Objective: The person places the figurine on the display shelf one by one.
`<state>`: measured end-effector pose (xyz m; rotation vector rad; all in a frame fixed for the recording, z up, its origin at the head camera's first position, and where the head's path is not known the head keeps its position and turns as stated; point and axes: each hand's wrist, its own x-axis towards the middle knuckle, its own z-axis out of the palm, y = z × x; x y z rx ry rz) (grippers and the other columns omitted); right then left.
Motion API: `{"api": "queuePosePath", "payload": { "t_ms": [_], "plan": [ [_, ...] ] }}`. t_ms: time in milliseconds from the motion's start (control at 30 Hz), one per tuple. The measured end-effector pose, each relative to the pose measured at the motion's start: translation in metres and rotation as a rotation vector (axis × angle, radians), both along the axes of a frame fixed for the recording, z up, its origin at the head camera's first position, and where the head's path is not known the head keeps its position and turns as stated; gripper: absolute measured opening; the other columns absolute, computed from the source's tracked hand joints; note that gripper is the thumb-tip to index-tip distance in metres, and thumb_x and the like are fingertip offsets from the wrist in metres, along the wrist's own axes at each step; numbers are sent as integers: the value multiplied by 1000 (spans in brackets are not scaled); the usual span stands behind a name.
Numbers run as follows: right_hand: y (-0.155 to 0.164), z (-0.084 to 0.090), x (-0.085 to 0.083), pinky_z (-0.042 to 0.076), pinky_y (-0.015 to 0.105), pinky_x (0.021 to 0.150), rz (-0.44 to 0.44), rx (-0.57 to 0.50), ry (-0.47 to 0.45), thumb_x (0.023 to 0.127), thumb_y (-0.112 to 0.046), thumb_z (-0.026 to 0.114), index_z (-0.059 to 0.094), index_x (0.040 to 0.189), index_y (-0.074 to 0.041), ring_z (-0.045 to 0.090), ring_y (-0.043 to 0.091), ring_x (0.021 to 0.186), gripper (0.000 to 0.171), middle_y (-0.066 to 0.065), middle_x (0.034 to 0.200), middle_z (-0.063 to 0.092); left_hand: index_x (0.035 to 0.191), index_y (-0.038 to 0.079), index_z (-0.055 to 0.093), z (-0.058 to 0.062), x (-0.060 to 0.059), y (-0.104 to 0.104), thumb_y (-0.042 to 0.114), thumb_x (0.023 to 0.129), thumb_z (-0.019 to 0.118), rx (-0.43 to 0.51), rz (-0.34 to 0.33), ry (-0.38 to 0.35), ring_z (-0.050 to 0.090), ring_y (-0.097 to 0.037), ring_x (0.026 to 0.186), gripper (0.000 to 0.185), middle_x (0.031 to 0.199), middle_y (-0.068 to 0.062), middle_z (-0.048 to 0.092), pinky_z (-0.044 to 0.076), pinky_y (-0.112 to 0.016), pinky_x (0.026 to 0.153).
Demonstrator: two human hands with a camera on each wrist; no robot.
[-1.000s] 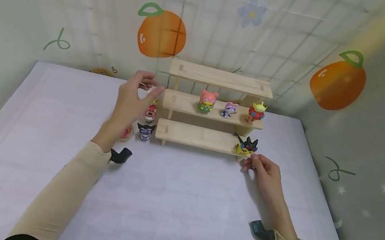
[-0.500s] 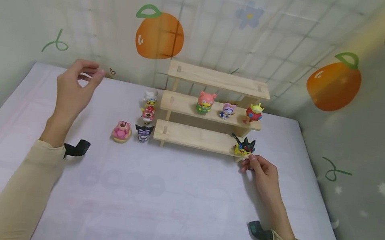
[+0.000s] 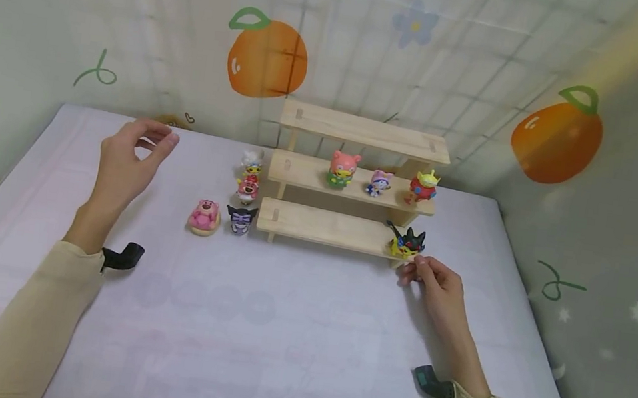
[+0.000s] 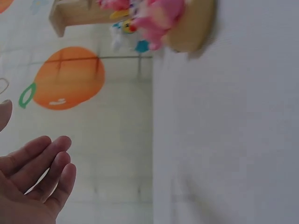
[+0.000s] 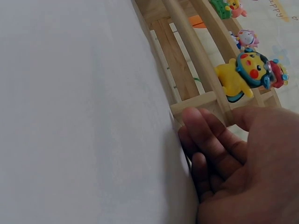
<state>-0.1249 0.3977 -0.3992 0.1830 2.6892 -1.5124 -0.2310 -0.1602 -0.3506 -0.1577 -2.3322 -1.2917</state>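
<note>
My left hand (image 3: 132, 164) hovers over the back left of the table, fingers loosely bent with nothing in them; the left wrist view shows its relaxed fingers (image 4: 46, 170). With thumb and fingers, my right hand (image 3: 437, 285) pinches the right front end of the bottom step of a three-step wooden display shelf (image 3: 327, 227). Just above those fingertips stands a yellow figurine with a black hood (image 3: 406, 243). The middle step bears a pink-hooded figurine (image 3: 343, 170), a small purple-and-white figurine (image 3: 379, 183) and a green-headed alien figurine (image 3: 424, 186).
Left of the shelf, on the white tablecloth (image 3: 274, 354), stand a pink bear figurine (image 3: 204, 216), a black-and-purple figurine (image 3: 240, 219), a red-and-pink figurine (image 3: 247, 189) and a white-topped figurine (image 3: 252, 162). A printed curtain (image 3: 185, 20) hangs behind the table.
My left hand has moved left, away from the figurines beside the shelf, and now hangs nearly still. Those figurines have come into sight. The right hand has stayed at the shelf's corner.
</note>
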Motion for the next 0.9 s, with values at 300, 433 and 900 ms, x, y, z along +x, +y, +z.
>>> {"api": "queuePosePath", "payload": {
  "t_ms": [300, 433, 900],
  "plan": [
    [1, -3, -1, 43, 9, 94, 3, -1, 12, 113, -42, 45, 67, 125, 3, 66, 7, 97, 52, 8, 100, 75, 130, 9, 66, -19, 6, 4, 32, 98, 76, -133, -225, -190, 65, -28, 110, 40, 117, -11, 74, 53, -43, 95],
    [1, -3, -1, 43, 9, 94, 3, -3, 13, 113, -42, 45, 67, 126, 3, 66, 7, 96, 52, 7, 100, 75, 130, 8, 66, -23, 9, 6, 27, 94, 82, -226, -370, -272, 64, -33, 113, 44, 122, -13, 72, 52, -53, 99],
    [-1, -2, -1, 46, 10, 92, -5, -8, 15, 114, -42, 45, 66, 125, 4, 68, 7, 94, 52, 11, 103, 75, 128, 11, 71, -43, 9, 17, 20, 82, 92, -392, -584, -349, 63, -30, 111, 52, 121, -10, 72, 51, -55, 103]
  ]
}}
